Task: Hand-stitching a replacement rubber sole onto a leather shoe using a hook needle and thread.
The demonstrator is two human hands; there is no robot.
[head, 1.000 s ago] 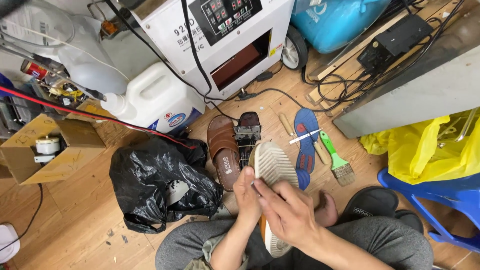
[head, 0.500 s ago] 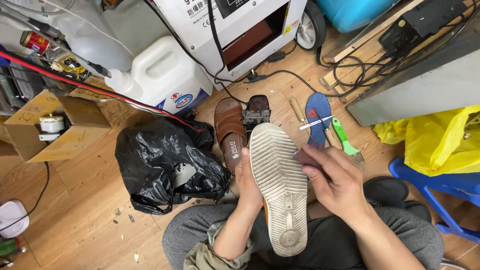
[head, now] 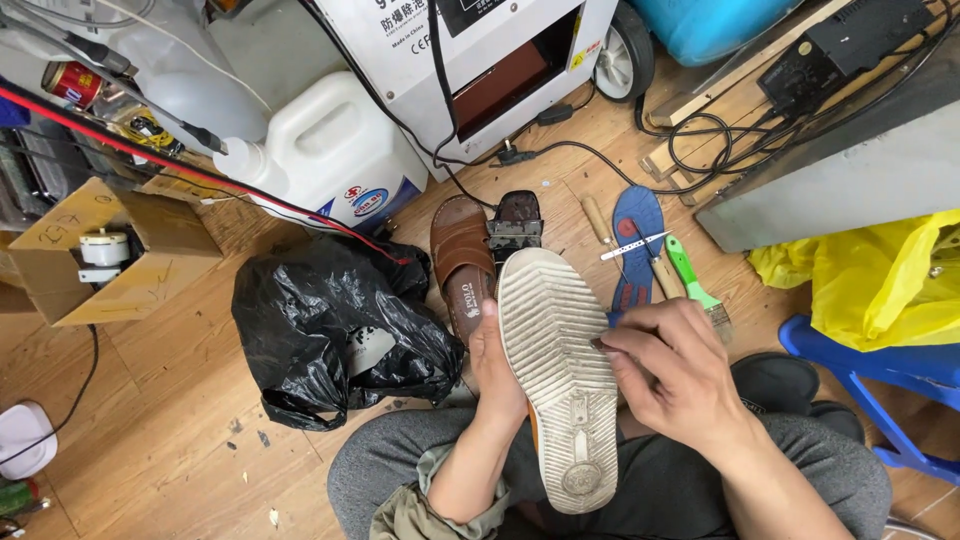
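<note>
I hold a shoe with its white ribbed sole turned up, over my lap. My left hand grips its left edge from below. My right hand rests on the sole's right edge, with fingertips pressing on the ribbed tread. On the wooden floor just beyond the shoe lie a brown sandal and a dark sandal.
A black plastic bag lies to the left. A blue insole, a green-handled brush and wooden-handled tools lie to the right. A white jug, a white machine, a cardboard box, cables, a yellow bag and a blue stool surround me.
The shoe has turned from edge-on to sole up and lies flatter over my lap. My right hand has shifted from covering its lower part to the sole's right edge.
</note>
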